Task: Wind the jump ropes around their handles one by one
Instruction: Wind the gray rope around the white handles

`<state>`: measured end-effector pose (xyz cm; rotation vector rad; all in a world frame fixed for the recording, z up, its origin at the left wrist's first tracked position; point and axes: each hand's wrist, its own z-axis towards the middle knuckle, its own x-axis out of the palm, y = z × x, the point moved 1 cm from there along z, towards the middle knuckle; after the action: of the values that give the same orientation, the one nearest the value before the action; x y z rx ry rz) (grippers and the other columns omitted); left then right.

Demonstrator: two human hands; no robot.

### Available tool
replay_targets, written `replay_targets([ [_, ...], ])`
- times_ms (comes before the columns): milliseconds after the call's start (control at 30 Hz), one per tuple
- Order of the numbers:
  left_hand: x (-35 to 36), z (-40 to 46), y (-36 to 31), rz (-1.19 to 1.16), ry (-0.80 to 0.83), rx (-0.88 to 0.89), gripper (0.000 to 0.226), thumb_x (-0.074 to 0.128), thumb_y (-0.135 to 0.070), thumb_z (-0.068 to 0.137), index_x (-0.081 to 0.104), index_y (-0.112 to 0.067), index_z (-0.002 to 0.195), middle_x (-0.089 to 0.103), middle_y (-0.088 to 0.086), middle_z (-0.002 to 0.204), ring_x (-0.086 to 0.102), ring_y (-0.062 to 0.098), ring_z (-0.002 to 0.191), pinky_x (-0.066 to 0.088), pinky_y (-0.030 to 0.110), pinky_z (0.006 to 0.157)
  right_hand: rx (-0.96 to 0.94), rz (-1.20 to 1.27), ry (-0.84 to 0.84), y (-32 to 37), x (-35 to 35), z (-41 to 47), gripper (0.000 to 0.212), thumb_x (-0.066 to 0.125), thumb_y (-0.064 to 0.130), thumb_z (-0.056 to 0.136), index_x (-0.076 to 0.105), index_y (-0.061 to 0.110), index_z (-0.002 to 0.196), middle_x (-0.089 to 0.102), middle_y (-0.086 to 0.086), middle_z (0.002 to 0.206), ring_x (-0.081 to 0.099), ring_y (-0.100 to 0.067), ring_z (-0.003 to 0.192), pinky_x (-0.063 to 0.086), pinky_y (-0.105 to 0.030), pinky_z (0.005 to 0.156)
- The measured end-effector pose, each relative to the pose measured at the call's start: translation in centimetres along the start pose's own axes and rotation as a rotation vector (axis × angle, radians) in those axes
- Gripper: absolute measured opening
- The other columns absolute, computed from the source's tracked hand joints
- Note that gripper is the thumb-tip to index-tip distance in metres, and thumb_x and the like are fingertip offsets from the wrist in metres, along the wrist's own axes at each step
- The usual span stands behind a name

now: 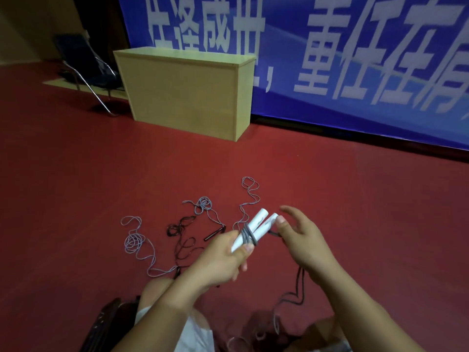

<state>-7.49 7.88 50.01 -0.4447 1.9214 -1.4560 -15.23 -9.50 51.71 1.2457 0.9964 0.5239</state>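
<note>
Head view
Left hand (223, 255): clenched around the lower ends of the pair of white cylindrical plastic handles (256, 228); the thumb is pressed against the wound coils.
White handles: held side by side, tilted up and to the right, above the floor, between the two hands.
Dark grey cord (250, 236): wound in several turns around the middle of both white handles; a free length is led to the right, under the right hand, and hangs down in dark loops (298, 288) near the right forearm.
Right hand (300, 236): the thumb tip is set against the upper end of one white handle; the index finger is extended and the other fingers are loosely spread. The cord passes beneath the palm; whether it is pinched cannot be told.
Red floor (101, 186): loose jump ropes are laid on it beyond the hands, namely a pale lilac rope (134, 241) in coils at left, a black rope (181, 228) with a dark slim handle (214, 233), and a further lilac rope (250, 189).
Background: a light wooden cabinet (187, 95), a blue banner with white characters (355, 59), and a black chair with a chrome frame (83, 64).
</note>
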Motion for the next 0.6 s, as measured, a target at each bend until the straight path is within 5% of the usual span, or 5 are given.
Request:
replay_targets([
  [100, 0.2, 0.5, -0.2, 0.009, 0.091, -0.012, 0.007, 0.050, -0.019, 0.102, 0.055, -0.017, 0.097, 0.062, -0.002, 0.062, 0.055, 0.018, 0.045, 0.042, 0.026, 0.051, -0.079, -0.007, 0.022, -0.4, 0.0, 0.8, 0.017, 0.054, 0.022, 0.099, 0.070, 0.018, 0.103, 0.075, 0.006, 0.090, 0.072, -0.005, 0.087, 0.052, -0.019, 0.077],
  [300, 0.6, 1.7, -0.8, -0.051, 0.198, -0.056, 0.012, 0.050, -0.018, 0.103, 0.055, -0.008, 0.105, 0.069, 0.006, 0.088, 0.064, 0.023, 0.066, 0.053, 0.032, 0.058, -0.147, 0.050, 0.068, -0.3, -0.8, 1.5, 0.023, 0.055, 0.016, 0.099, 0.073, 0.030, 0.093, 0.076, 0.014, 0.091, 0.070, 0.000, 0.087, 0.051, -0.015, 0.080],
  [533, 1.5, 3.1, -1.3, -0.120, 0.183, -0.030, 0.009, 0.046, -0.019, 0.104, 0.054, -0.016, 0.106, 0.065, 0.001, 0.086, 0.053, 0.014, 0.050, 0.045, 0.026, 0.046, -0.123, 0.000, 0.079, -0.3, -1.6, 2.2, 0.026, 0.053, 0.018, 0.100, 0.071, 0.035, 0.104, 0.075, 0.016, 0.096, 0.068, 0.002, 0.093, 0.050, -0.017, 0.083],
  [600, 1.8, 3.3, -1.1, -0.166, 0.136, -0.036, 0.010, 0.047, -0.020, 0.104, 0.052, -0.011, 0.105, 0.058, 0.000, 0.081, 0.050, 0.012, 0.049, 0.045, 0.025, 0.044, -0.105, -0.070, 0.090, -0.6, -1.6, 2.5, 0.024, 0.053, 0.020, 0.099, 0.067, 0.034, 0.114, 0.074, 0.009, 0.089, 0.062, 0.005, 0.079, 0.049, -0.020, 0.076],
])
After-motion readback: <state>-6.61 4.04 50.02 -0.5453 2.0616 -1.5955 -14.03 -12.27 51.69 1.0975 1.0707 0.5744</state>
